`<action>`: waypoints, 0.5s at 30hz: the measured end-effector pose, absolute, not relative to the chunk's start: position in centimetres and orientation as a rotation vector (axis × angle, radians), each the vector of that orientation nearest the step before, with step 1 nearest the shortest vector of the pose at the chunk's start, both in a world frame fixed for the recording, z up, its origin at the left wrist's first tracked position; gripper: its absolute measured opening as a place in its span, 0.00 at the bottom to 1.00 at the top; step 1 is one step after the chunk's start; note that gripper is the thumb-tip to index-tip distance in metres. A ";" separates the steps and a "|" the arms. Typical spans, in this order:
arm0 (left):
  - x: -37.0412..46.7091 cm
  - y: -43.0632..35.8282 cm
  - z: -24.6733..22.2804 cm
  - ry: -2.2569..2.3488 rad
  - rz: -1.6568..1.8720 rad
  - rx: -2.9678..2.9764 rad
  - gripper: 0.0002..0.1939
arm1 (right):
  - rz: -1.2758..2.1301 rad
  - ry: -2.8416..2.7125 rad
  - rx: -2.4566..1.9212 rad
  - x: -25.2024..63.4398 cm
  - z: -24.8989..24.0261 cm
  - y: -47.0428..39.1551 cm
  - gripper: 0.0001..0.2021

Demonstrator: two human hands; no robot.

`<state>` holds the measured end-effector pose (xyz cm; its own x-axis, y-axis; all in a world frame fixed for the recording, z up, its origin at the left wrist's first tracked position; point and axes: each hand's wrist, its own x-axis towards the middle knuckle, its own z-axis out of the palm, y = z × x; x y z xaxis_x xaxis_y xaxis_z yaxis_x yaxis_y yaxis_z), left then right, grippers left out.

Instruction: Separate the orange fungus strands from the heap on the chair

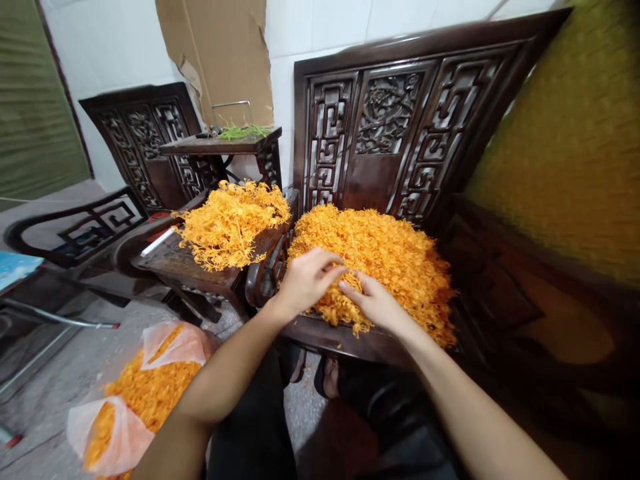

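You see bright orange strands (380,260) heaped on a dark brown carved chair (400,120), a translucent pinkish bag (130,427), and tan cardboard (220,53) against white wall tiles (115,47).

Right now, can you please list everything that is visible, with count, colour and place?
flower pile: one, orange, on the carved chair seat ahead
second flower pile: one, orange, on the left chair
carved chairs: at least three, dark brown, along the white wall
plastic bag: one, pinkish, holding orange flowers, on the floor at left
green stems: a few, on a small dark table
cardboard: one, brown, against the wall
left hand: on the near pile
right hand: on the same pile, fingers pinching strands
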<state>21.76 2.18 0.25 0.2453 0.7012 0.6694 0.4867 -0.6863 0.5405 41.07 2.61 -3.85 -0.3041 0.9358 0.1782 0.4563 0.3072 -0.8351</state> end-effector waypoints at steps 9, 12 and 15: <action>22.7 2.1 0.7 1.122 0.918 2.775 0.15 | 0.514 -2.221 -1.474 41.2 -3.3 1.7 0.09; 23.0 2.1 1.2 1.118 1.102 2.601 0.13 | 0.227 -2.241 -1.738 41.0 -2.6 1.9 0.09; 23.5 2.3 1.2 0.949 1.313 2.146 0.11 | 0.099 -2.152 -1.854 41.6 -2.7 3.4 0.12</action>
